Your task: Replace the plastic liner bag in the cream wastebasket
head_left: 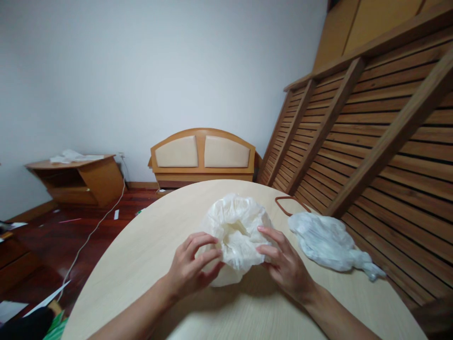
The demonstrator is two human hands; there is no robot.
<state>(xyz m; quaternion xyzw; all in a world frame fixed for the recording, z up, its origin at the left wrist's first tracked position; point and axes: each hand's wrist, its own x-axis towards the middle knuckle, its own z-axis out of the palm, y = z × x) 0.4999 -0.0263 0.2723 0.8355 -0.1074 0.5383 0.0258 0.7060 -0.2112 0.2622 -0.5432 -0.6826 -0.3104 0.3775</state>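
Note:
A crumpled white plastic bag (239, 208) sits near the middle of the round table (141, 264), its mouth gathered into a ring that faces up toward me. My left hand (198, 259) grips the near left side of the ring, fingers curved and thumb below. On the right side, my right hand (286, 262) holds the edge, two fingers lying on top and the thumb underneath. Folds of plastic hide whatever the bag may contain. Part of the bag hangs under the ring by my left thumb.
To the right lies a second white plastic bag (325, 241) with a twisted end, and behind it a brown loop-shaped handle (288, 205). A slatted wooden frame (354, 141) leans along the right. Beyond the table stand a headboard (201, 151) and a low cabinet (81, 179).

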